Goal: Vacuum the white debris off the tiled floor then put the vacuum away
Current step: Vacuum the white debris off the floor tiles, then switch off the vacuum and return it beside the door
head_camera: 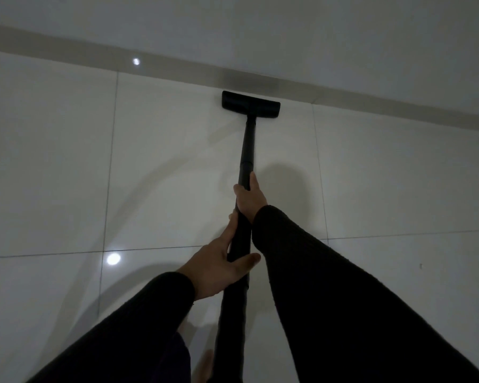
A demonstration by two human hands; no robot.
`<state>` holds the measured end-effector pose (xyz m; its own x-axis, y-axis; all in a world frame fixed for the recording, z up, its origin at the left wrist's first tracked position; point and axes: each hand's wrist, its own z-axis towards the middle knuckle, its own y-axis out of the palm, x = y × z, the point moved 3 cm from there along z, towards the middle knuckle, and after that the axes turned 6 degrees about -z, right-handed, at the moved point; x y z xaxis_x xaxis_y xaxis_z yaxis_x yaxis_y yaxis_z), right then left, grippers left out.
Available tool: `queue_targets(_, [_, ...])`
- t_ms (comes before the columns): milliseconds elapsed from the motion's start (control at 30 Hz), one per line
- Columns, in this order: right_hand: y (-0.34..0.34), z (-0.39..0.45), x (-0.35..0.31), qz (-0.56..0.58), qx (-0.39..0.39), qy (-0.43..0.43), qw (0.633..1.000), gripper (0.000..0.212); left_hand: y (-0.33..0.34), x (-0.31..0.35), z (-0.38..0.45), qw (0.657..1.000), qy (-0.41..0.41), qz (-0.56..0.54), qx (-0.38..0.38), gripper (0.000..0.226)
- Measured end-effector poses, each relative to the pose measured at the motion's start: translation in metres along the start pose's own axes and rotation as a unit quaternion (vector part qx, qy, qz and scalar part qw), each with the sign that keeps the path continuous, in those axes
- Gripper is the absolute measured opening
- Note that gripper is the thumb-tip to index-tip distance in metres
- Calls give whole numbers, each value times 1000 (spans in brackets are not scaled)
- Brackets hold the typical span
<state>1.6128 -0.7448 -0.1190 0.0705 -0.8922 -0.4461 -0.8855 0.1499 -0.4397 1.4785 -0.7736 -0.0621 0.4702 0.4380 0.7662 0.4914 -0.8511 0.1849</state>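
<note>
A black vacuum wand [245,150] runs from my body out to a flat black floor head [250,104], which rests on the glossy white tiled floor [53,161] right against the beige skirting. My right hand [249,196] grips the wand higher up the tube, fingers wrapped round it. My left hand [219,268] holds the wand lower down, thumb across the tube. Both arms wear dark sleeves. I see no white debris on the tiles around the head.
A beige skirting board [371,102] and a pale wall [288,37] bound the floor at the far side. Two bright light reflections [113,259] show on the tiles. My bare foot [205,366] stands beside the wand's lower end.
</note>
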Motion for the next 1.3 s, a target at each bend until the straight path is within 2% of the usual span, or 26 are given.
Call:
queue_targets(300, [59, -31, -30, 1, -70, -24, 997, 65, -42, -4, -57, 999, -32, -20, 29, 88])
queue_targets(433, [81, -31, -65, 49, -136, -19, 989, 61, -96, 13, -72, 997, -63, 23, 37, 83])
queue_targets(533, [92, -27, -91, 11, -180, -44, 983, 53, -149, 19, -78, 992, -88, 68, 63, 82])
queue_targets(633, [105, -21, -112, -121, -146, -152, 970, 47, -198, 16, -86, 976, -122, 157, 83, 82])
queue_targets(733, [120, -10, -128, -222, -68, -299, 926, 43, -240, 15, -97, 958, -133, 228, 112, 82])
queue_targets(800, [130, 0, -139, -262, -27, -362, 894, 38, -263, 16, -103, 941, -137, 284, 124, 77])
queue_targets(933, [165, 22, -172, -347, -39, -463, 815, 40, -309, 21, -114, 887, -131, 401, 186, 65])
queue_targets(1000, [184, 31, -190, -363, -74, -520, 770, 52, -329, 23, -119, 860, -132, 441, 221, 58])
queue_targets(1067, [202, 43, -205, -352, -112, -560, 742, 52, -347, 26, -123, 818, -132, 491, 270, 52])
queue_targets(1133, [214, 55, -220, -328, -127, -587, 729, 60, -363, 25, -126, 756, -130, 556, 319, 49])
queue_targets(1200, [226, 63, -231, -321, -128, -627, 698, 64, -376, 15, -130, 690, -119, 599, 388, 47])
queue_targets(1300, [242, 72, -243, -312, -130, -684, 646, 63, -386, -4, -139, 579, -9, 580, 574, 49])
